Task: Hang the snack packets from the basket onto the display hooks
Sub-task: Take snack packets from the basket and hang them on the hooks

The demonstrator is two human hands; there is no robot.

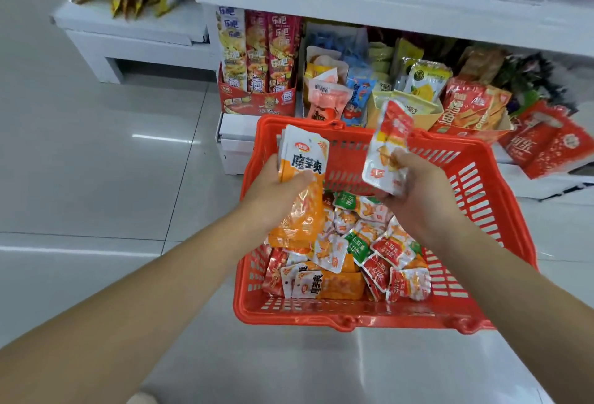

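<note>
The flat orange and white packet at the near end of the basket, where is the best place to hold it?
Probably from above, fingers pinching the white end of the orange and white packet: it lies flat on top of the pile in the red basket, uncovered.

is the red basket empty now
No, the red basket has many snack packets piled on its bottom, while the left hand and the right hand each hold packets above it.

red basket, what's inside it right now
The red basket holds a loose pile of small snack packets, in red, green, orange and white. The left hand and right hand, each gripping packets, hide part of the pile; the basket's floor is covered.
</note>
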